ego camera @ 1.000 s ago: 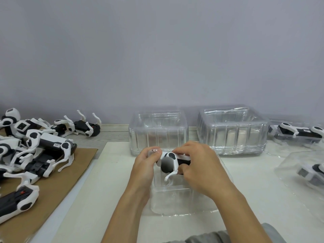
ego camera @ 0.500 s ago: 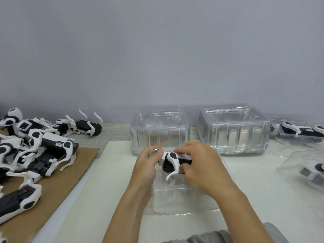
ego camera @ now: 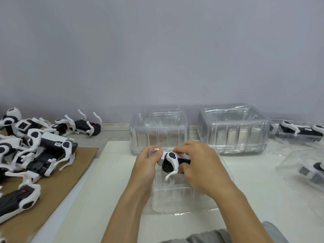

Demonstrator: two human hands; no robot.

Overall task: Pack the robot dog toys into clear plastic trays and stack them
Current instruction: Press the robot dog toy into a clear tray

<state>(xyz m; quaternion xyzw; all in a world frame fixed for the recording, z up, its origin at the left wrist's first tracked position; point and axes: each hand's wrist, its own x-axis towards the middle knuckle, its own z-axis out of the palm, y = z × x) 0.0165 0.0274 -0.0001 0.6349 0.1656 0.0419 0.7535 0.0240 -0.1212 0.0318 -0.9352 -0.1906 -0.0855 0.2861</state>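
Hands both clamped on one robot dog toy (ego camera: 172, 161), left hand (ego camera: 146, 165) pinching its head end, right hand (ego camera: 201, 165) wrapped over the body, right above a clear tray (ego camera: 175, 199) near the table (ego camera: 98, 190) front edge. Toy's white with black joints, one curved leg hanging down. Open table either side. Further back: two tray stacks (ego camera: 158, 132), loose dogs piled (ego camera: 31, 151) left on cardboard (ego camera: 57, 195).
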